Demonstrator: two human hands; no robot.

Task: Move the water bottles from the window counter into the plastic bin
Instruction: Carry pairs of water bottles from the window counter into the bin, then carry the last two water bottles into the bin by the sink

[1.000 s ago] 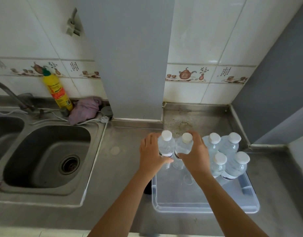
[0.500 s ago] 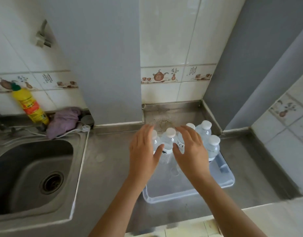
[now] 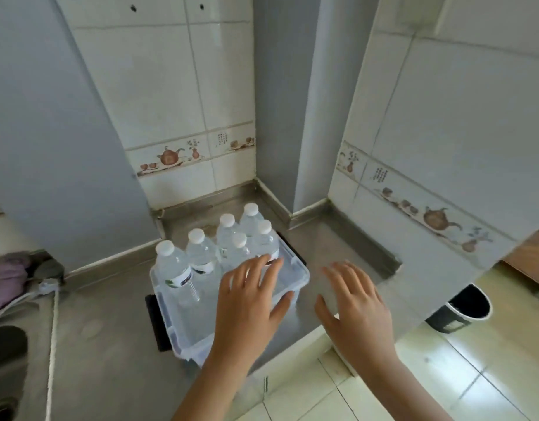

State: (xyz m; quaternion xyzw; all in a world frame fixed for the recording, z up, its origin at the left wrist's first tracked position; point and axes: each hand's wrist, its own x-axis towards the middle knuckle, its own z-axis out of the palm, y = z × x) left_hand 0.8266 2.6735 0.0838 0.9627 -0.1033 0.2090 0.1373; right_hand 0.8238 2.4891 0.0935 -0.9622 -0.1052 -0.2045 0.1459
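Note:
A clear plastic bin [image 3: 295, 268] stands on the steel counter [image 3: 110, 338] in the corner. Several water bottles with white caps stand upright inside it; the nearest two [image 3: 172, 270] [image 3: 201, 256] are at the left, the others [image 3: 250, 235] cluster at the back. My left hand [image 3: 250, 302] hovers over the bin's near right part, fingers spread, holding nothing. My right hand [image 3: 356, 302] is open too, to the right of the bin above the counter's edge. Neither hand touches a bottle.
A purple cloth [image 3: 7, 275] and a white cable [image 3: 51, 323] lie at the left beside the sink edge [image 3: 7, 344]. A grey pillar [image 3: 280, 101] rises behind the bin. A black waste bin [image 3: 465, 308] stands on the tiled floor at the right.
Both hands let go of the two bottles, which now stand in the bin, and drew back and to the right. The view swung right, off the sink.

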